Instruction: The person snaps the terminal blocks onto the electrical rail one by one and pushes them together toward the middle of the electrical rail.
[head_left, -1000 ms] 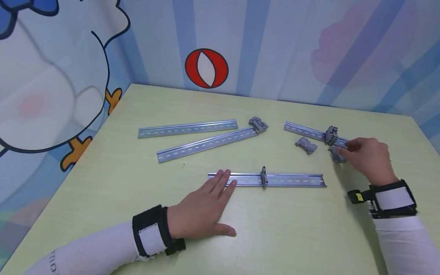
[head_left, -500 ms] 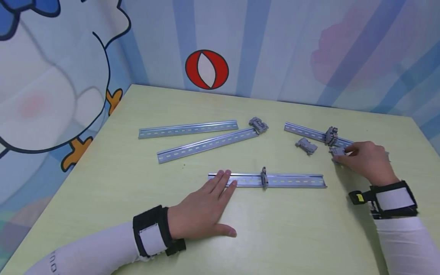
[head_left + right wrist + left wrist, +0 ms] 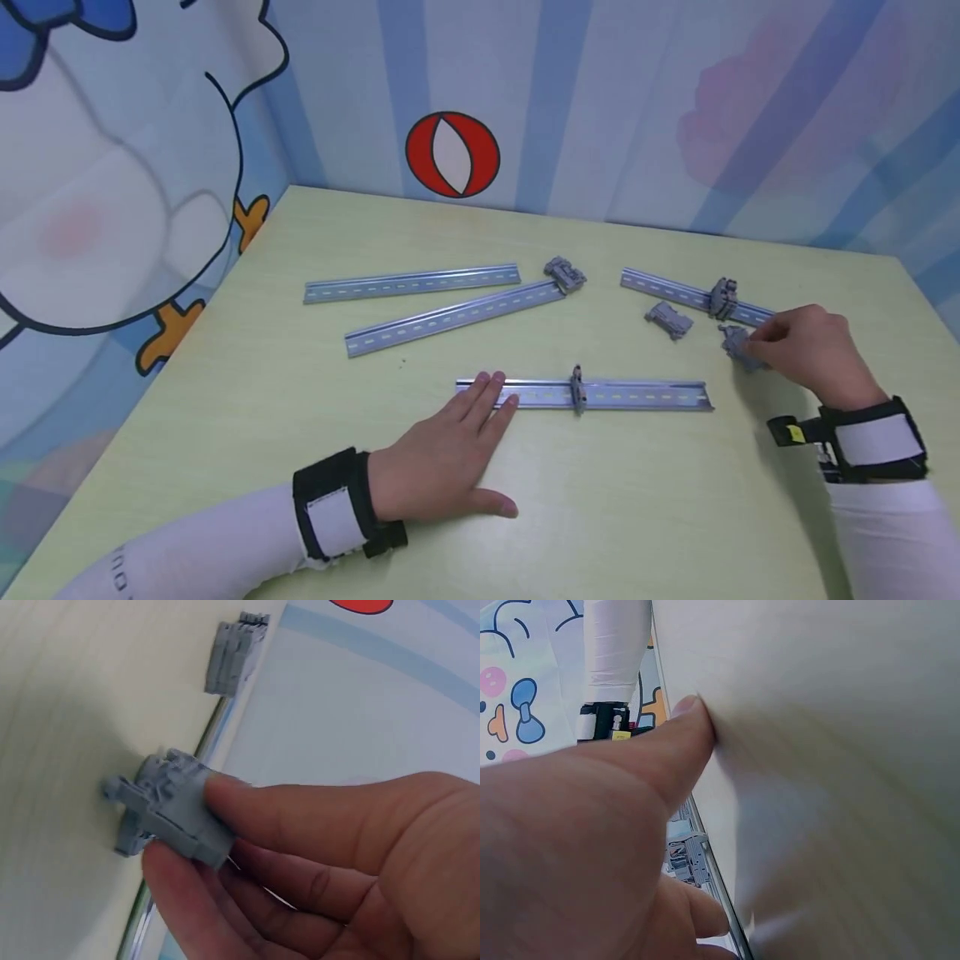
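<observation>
Within the right hand [image 3: 817, 354], gray block [image 3: 736, 342], long axis toward upper left.

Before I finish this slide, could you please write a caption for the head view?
A left hand rests on a slotted metal rail while the right hand pinches a grey block.

Grey block [image 3: 184, 814] in right hand [image 3: 813, 354]; slotted rail [image 3: 645, 396] flat under left hand [image 3: 435, 462].
</observation>
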The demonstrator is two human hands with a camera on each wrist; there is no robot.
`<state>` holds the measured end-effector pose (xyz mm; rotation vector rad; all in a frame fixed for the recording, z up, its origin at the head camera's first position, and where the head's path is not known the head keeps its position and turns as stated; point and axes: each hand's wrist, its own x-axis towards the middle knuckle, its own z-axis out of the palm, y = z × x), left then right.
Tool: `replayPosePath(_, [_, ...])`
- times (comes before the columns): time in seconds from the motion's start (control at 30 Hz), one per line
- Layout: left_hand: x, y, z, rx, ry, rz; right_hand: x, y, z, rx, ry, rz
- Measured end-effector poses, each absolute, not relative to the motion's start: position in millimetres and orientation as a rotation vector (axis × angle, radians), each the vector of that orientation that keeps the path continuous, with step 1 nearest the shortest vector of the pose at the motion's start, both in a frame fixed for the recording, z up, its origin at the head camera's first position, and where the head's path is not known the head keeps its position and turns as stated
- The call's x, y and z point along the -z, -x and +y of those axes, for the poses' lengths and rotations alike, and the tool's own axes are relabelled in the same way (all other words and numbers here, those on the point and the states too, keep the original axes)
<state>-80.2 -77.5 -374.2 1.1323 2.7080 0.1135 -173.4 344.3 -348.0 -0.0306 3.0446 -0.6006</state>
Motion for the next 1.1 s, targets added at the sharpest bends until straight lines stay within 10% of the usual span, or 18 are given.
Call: replayPosePath(1.1, [378, 82, -76, -0.116, -1.120, 2.711, 329, 158, 295, 0.516, 0.221, 2.712])
